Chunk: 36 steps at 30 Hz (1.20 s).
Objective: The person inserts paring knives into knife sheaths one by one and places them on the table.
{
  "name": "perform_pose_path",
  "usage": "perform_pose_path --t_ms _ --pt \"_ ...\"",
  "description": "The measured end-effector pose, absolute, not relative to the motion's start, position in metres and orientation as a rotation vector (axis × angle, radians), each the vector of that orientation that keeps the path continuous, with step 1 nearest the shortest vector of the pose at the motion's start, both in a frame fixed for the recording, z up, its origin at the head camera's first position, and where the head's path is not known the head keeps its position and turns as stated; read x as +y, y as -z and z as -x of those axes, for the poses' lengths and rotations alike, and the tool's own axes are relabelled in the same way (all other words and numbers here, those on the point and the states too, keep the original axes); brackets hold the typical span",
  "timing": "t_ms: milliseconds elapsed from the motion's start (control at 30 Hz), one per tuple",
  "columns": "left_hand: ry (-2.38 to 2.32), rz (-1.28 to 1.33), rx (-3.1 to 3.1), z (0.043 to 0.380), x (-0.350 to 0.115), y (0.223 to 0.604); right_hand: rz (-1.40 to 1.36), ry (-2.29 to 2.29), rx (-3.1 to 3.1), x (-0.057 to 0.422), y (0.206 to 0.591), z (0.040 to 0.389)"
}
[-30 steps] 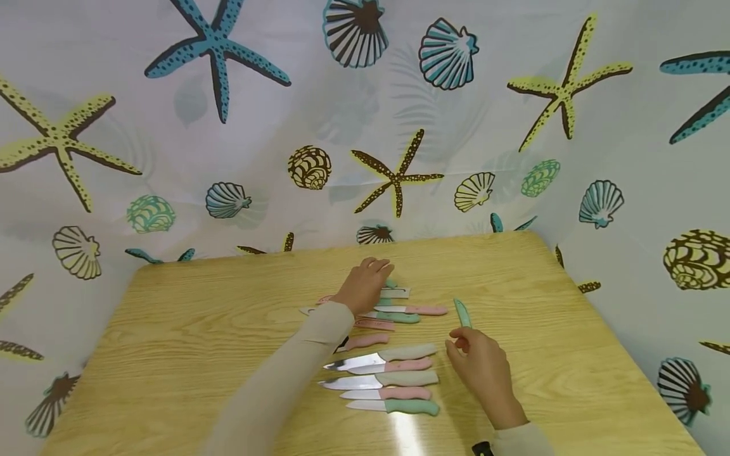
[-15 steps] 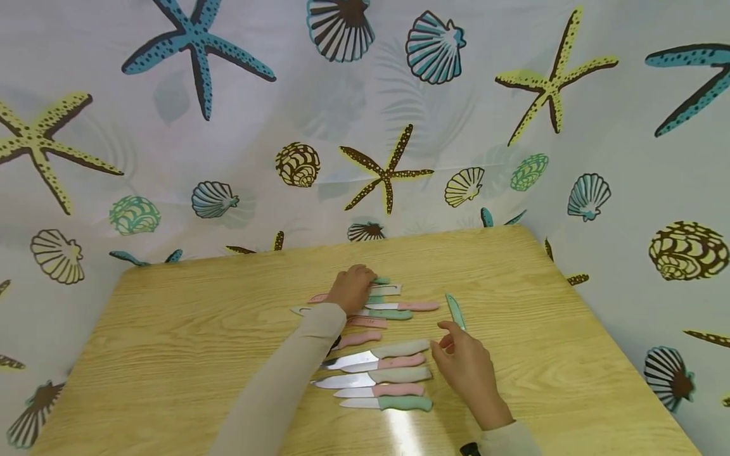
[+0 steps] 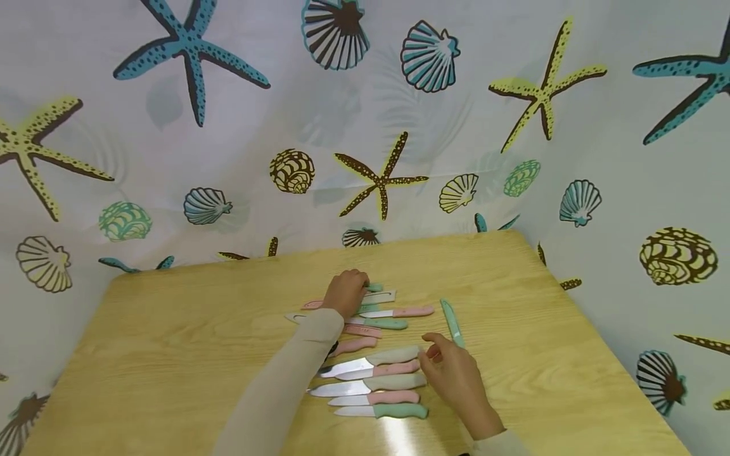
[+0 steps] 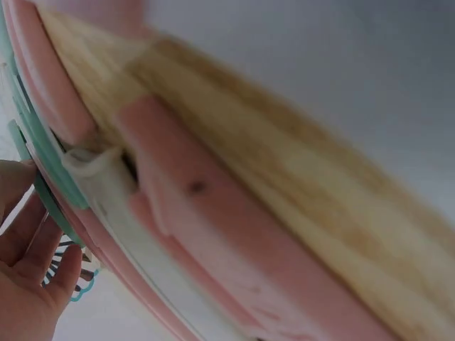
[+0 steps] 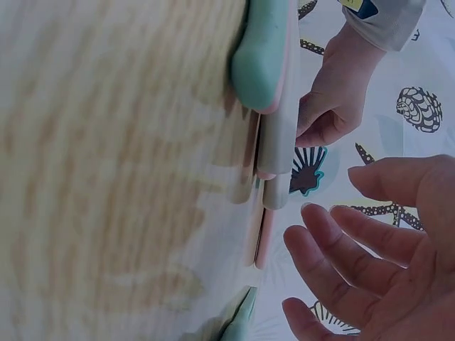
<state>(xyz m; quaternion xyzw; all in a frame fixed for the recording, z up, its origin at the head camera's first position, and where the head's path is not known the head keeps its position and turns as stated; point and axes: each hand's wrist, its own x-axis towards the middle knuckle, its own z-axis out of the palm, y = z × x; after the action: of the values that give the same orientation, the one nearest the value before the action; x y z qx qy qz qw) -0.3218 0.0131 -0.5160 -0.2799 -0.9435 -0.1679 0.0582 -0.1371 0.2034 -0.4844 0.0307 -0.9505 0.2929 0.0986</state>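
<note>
My left hand (image 3: 346, 292) reaches to the back of a group of knives and blade covers. In the left wrist view its thumb and fingers pinch a narrow green blade cover (image 4: 50, 202); part of that grip is hidden. My right hand (image 3: 456, 377) hovers beside the knife handles with relaxed fingers, holding nothing, as the right wrist view shows. Just behind it lies another green blade cover (image 3: 450, 320). Nearest me is a row of bare knives: a green-handled knife (image 3: 399, 410), two pink-handled ones and two pale-handled ones (image 3: 393, 382), handles pointing right.
Farther back lie a pink-handled knife (image 3: 413, 311), a green-handled knife (image 3: 392, 323), a white blade cover (image 3: 383, 297) and a pink cover (image 3: 363, 330). They rest close together on the wooden table (image 3: 188, 354). A patterned cloth (image 3: 245, 126) hangs behind.
My left hand has shifted slightly left and its fingers have closed in on the back green cover. My right hand has drifted left, uncovering more of the other green cover. The view has shifted slightly.
</note>
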Motion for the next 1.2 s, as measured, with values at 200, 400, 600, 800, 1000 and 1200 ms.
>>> perform_pose_path --t_ms 200,400,600,800,1000,1200 --pt "0.521 0.862 -2.854 0.322 0.013 0.518 -0.13 -0.844 -2.789 0.204 0.486 0.136" --pt "0.539 0.862 -2.852 0.324 0.012 0.519 -0.165 -0.841 -2.764 0.204 0.486 0.135" --pt "0.554 0.881 -2.802 0.324 0.008 0.521 -0.166 -0.84 -2.766 0.203 0.486 0.134" --pt "0.577 0.919 -2.711 0.322 0.001 0.519 -0.182 -0.842 -2.757 0.203 0.485 0.134" --pt "0.669 0.886 -2.728 0.318 -0.011 0.502 -0.232 -0.844 -2.767 0.199 0.484 0.139" --pt "0.774 0.9 -2.773 0.305 -0.024 0.478 -0.325 -0.798 -2.757 0.191 0.474 0.154"
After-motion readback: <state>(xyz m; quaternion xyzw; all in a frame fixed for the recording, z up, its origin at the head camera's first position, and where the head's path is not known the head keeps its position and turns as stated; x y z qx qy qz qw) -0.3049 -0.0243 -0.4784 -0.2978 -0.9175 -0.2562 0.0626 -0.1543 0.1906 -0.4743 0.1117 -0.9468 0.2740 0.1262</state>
